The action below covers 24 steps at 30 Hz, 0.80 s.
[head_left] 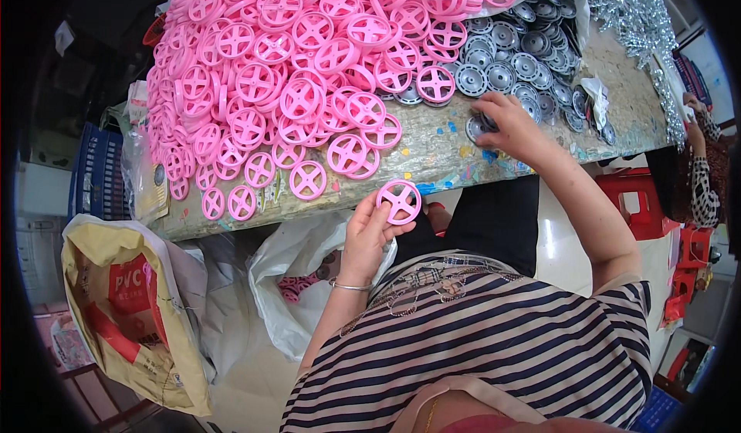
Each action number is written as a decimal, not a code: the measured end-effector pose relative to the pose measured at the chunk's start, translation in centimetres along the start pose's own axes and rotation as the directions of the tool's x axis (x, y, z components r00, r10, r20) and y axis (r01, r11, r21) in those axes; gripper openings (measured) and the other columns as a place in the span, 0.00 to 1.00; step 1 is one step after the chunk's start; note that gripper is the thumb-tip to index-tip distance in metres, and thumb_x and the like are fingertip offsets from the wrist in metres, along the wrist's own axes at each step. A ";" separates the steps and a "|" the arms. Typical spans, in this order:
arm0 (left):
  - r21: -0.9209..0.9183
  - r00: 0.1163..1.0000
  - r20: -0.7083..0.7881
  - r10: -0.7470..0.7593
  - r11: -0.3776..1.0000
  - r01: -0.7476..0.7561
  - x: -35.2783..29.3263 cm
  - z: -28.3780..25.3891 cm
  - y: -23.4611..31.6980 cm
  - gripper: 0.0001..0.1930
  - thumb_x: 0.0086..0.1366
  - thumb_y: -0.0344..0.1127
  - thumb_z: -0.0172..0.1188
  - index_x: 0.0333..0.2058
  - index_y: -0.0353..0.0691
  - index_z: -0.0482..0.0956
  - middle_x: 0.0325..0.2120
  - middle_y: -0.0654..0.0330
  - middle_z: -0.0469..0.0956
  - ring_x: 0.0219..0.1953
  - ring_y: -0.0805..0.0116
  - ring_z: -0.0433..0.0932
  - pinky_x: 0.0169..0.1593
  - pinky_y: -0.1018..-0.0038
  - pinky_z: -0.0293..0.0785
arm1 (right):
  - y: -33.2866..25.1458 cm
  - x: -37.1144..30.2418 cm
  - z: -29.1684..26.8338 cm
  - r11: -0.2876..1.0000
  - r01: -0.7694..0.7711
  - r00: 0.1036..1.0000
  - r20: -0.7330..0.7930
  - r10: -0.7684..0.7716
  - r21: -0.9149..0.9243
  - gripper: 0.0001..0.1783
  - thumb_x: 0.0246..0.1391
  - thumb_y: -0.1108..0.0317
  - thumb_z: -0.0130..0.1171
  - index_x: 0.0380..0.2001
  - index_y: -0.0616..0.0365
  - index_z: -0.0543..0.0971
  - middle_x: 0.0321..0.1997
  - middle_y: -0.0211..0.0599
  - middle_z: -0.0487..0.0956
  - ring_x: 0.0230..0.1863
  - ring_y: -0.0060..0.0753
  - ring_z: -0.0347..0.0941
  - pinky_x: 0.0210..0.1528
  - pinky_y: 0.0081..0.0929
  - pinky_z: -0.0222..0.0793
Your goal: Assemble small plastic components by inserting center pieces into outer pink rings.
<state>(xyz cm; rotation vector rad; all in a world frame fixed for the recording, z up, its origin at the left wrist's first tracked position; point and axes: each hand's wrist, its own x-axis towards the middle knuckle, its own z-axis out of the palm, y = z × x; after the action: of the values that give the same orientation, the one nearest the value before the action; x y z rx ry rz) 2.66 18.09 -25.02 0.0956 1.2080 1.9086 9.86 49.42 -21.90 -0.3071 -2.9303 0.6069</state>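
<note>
While gripping one pink spoked plastic wheel (399,201) before the bench edge, left hand (365,236) closed on it. Right hand (511,127) on the table (432,155), pinching probably a grey round metal disc (477,126). Beside, pink wheel heap (293,70).

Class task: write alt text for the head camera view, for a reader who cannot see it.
A person's left hand holds a pink spoked wheel while the right hand reaches grey discs on a worn table beside a pink wheel heap.

- Pink wheel (399,201) in left hand (364,236): smooth, glossy plastic.
- Grey discs (509,55) at the table's far right corner: shiny, metallic-looking.
- Table (432,151): rough, worn top with paint flecks.
- White bag (285,294): thin plastic film.
</note>
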 end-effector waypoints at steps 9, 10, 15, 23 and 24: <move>0.031 1.000 0.009 -0.003 1.000 0.003 0.2 0.1 -0.7 0.17 0.71 0.33 0.46 0.54 0.33 0.67 0.47 0.53 0.75 0.44 0.64 0.79 0.43 0.69 0.81 | 1.6 2.2 -0.2 0.998 -0.054 0.982 0.181 0.046 0.040 0.26 0.31 0.60 0.74 0.35 0.57 0.75 0.43 0.41 0.72 0.48 0.48 0.67 0.50 0.37 0.65; 0.025 1.000 0.017 -0.006 1.000 0.005 0.2 0.1 -0.7 0.17 0.71 0.34 0.46 0.54 0.33 0.67 0.47 0.53 0.75 0.44 0.64 0.79 0.43 0.69 0.81 | 1.8 2.4 -0.3 0.998 -0.053 0.982 0.183 0.045 0.039 0.26 0.31 0.60 0.74 0.35 0.57 0.75 0.43 0.41 0.72 0.48 0.48 0.67 0.50 0.37 0.65; 0.010 1.000 0.011 -0.016 1.000 0.016 0.1 -0.1 -0.6 0.17 0.70 0.33 0.46 0.54 0.33 0.67 0.47 0.52 0.75 0.44 0.64 0.79 0.43 0.69 0.81 | 1.0 3.5 -0.9 0.986 -0.142 0.953 0.283 0.112 0.087 0.25 0.29 0.61 0.74 0.31 0.57 0.74 0.34 0.40 0.76 0.44 0.46 0.68 0.44 0.37 0.66; 0.015 1.000 0.002 -0.015 1.000 0.015 0.2 -0.1 -0.8 0.17 0.71 0.32 0.46 0.55 0.32 0.66 0.47 0.51 0.75 0.45 0.63 0.79 0.44 0.69 0.81 | 0.3 4.8 -1.1 0.955 -0.142 0.969 0.232 0.081 0.261 0.19 0.40 0.65 0.68 0.36 0.61 0.77 0.32 0.40 0.77 0.36 0.37 0.72 0.40 0.31 0.67; 0.014 1.000 0.000 -0.016 1.000 0.016 0.2 -0.1 -0.8 0.17 0.71 0.32 0.46 0.55 0.32 0.66 0.47 0.51 0.75 0.45 0.63 0.79 0.44 0.69 0.81 | 0.2 5.0 -1.0 0.951 -0.133 0.976 0.206 0.076 0.281 0.15 0.47 0.68 0.65 0.38 0.62 0.77 0.32 0.39 0.77 0.36 0.31 0.72 0.39 0.27 0.67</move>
<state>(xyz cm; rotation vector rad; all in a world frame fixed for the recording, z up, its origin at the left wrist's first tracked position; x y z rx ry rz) 3.03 18.30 -25.75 0.0935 1.2191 1.8862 5.22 51.08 -20.60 -0.3912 -2.9562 1.1330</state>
